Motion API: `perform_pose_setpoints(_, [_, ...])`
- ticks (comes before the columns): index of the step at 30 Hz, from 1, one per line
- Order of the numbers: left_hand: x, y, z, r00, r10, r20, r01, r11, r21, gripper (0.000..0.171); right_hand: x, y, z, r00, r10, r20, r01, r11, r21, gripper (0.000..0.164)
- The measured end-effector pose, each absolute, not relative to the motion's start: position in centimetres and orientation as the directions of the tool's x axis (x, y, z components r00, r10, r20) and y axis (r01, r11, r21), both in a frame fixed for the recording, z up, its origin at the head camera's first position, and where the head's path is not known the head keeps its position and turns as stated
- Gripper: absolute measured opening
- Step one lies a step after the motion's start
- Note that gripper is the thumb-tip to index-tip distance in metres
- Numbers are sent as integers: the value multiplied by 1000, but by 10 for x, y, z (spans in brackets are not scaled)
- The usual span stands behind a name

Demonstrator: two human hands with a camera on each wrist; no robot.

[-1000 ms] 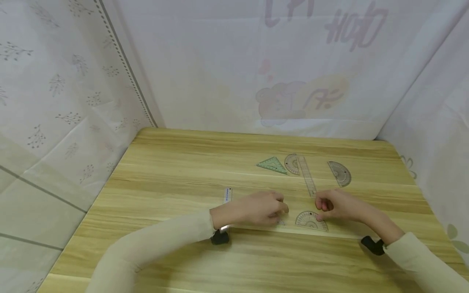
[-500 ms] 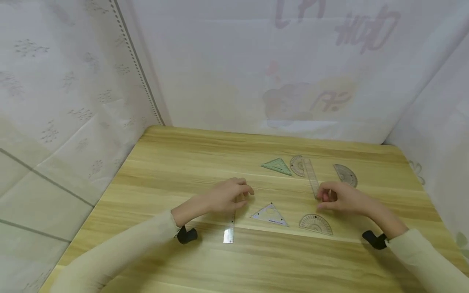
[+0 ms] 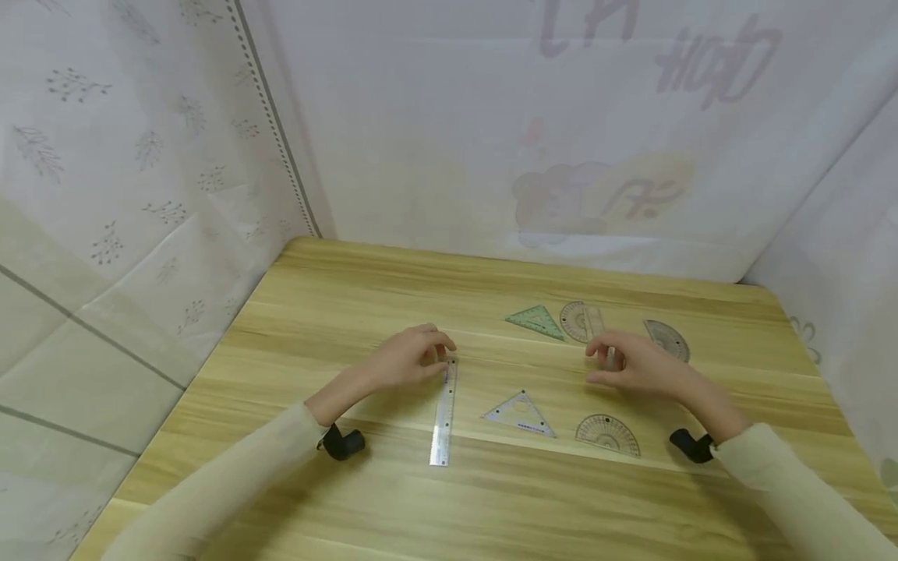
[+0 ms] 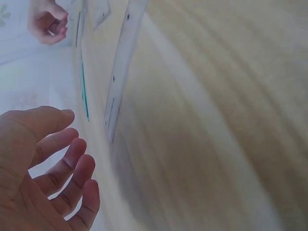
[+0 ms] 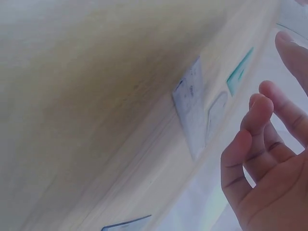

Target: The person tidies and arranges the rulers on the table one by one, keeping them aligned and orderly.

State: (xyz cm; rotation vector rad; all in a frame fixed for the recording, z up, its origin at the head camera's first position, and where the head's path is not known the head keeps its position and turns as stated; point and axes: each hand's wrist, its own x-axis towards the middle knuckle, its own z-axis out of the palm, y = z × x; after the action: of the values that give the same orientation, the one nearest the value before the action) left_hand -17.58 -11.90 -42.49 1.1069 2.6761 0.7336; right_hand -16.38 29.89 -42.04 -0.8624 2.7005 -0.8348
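Note:
My left hand (image 3: 410,358) hovers by the far end of a straight ruler (image 3: 443,417) in the head view. In the left wrist view its fingers (image 4: 72,187) are loosely bent around nothing, apart from the ruler. Over the near part of a second, clear ruler (image 3: 593,321) hangs my right hand (image 3: 641,366), hiding much of it. In the right wrist view this clear ruler (image 5: 190,110) lies flat beyond loosely bent, bare fingers (image 5: 236,163). Between and below the hands lie a clear set square (image 3: 522,413) and a protractor (image 3: 607,434).
Farther back on the wooden table (image 3: 379,288) lie a green set square (image 3: 536,321), a protractor (image 3: 573,319) touching or partly under the clear ruler, and a grey protractor (image 3: 666,339). Patterned cloth (image 3: 435,140) hangs behind the table and along its sides.
My left hand has moved left and away from over the clear set square, uncovering it and the left ruler. The right hand has gone from beside the near protractor to above the clear ruler.

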Motion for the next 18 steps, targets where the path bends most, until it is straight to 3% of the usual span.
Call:
perform_pose_setpoints(10, [-200,-100,-427,-739,673,40,606,637,476,37,-181,291,-425,-822,-568,40,-508,700,-502,48])
perform_pose_setpoints(18, [-218,-68,-425,-766,643,0,584,696,418,42,-199,287,-425,-824,-567,-2,-500,727,-470,54])
